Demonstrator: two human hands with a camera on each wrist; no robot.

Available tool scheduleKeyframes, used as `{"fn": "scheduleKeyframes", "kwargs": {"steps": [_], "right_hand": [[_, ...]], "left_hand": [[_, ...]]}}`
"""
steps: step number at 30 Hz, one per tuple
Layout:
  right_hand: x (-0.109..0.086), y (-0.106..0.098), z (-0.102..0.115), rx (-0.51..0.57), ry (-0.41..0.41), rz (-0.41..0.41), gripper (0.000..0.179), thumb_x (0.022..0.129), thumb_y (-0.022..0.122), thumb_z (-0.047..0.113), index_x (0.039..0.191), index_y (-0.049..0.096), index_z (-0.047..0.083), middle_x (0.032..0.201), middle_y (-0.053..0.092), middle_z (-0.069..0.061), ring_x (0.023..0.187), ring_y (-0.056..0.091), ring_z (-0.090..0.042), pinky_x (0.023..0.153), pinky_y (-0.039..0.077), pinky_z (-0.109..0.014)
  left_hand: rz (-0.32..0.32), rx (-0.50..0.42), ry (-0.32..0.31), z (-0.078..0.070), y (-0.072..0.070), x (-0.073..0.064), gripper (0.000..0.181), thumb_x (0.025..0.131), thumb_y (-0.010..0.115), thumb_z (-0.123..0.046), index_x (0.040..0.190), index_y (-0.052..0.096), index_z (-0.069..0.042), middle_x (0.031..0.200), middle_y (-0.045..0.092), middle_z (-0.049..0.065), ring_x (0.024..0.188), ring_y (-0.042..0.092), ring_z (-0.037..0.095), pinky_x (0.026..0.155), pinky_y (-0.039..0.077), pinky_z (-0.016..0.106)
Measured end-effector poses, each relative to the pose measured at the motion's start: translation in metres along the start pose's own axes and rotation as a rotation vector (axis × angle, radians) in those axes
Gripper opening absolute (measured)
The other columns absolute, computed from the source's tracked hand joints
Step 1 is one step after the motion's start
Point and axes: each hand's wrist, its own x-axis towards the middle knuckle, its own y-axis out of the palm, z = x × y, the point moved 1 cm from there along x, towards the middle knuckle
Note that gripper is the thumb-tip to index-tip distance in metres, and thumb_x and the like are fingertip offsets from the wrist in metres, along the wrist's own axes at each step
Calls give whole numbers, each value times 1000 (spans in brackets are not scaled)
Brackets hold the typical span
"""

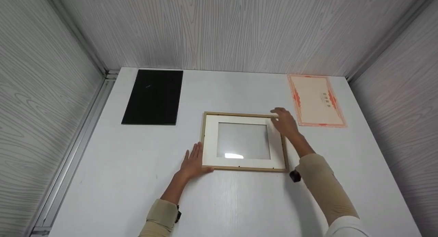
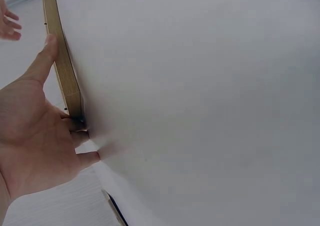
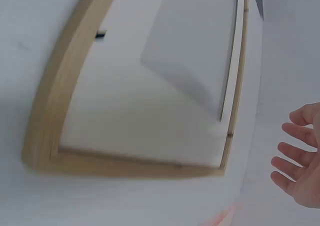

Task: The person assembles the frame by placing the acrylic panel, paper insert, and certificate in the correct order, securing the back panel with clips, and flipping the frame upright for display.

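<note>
A picture frame (image 1: pixel 246 169) with a thin wooden border lies on the white table (image 1: pixel 222 202). Inside it sits a white mat (image 1: pixel 210 141) around a rectangular window, where a bright reflection shows. At the frame's lower left corner is my left hand (image 1: pixel 192 163), its fingers straight along the left side and its thumb against the near edge. The left wrist view shows that thumb resting along the wooden edge (image 2: pixel 62 66). Over the upper right corner is my right hand (image 1: pixel 284 122). In the right wrist view its fingers (image 3: pixel 292 153) are spread, loosely bent and apart from the frame.
A black rectangular panel (image 1: pixel 154 100) lies at the back left of the table. At the back right is a cream sheet (image 1: pixel 311 100) with an ornate orange-red border and some printed characters. Wood-grain walls (image 1: pixel 219 31) stand behind the table and at both sides.
</note>
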Motion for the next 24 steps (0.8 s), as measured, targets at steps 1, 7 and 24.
{"fn": "scheduleKeyframes", "kwargs": {"steps": [1,7,24], "right_hand": [[0,-6,-11,4,24,-13,29,90,54,6,116,57,-7,126,47,-26,115,42,-41,92,35,-53],[-7,-31,-74,-16,174,-52,32,90,50,4,118,53,-12,126,43,-31,114,41,-45,92,33,-53],[-54,-13,-128,-202,226,-39,37,97,43,21,124,50,-4,126,42,-29,112,39,-50,90,28,-62]], "left_hand": [[-2,0,-2,0,0,0,100,81,67,-42,142,8,11,148,6,25,136,4,35,107,4,49],[15,0,-13,1,-1,-1,100,82,65,-43,143,5,9,149,3,23,136,1,33,107,2,47],[47,-20,-11,3,0,1,101,83,63,-46,143,3,8,149,2,23,137,-2,32,107,0,47]]}}
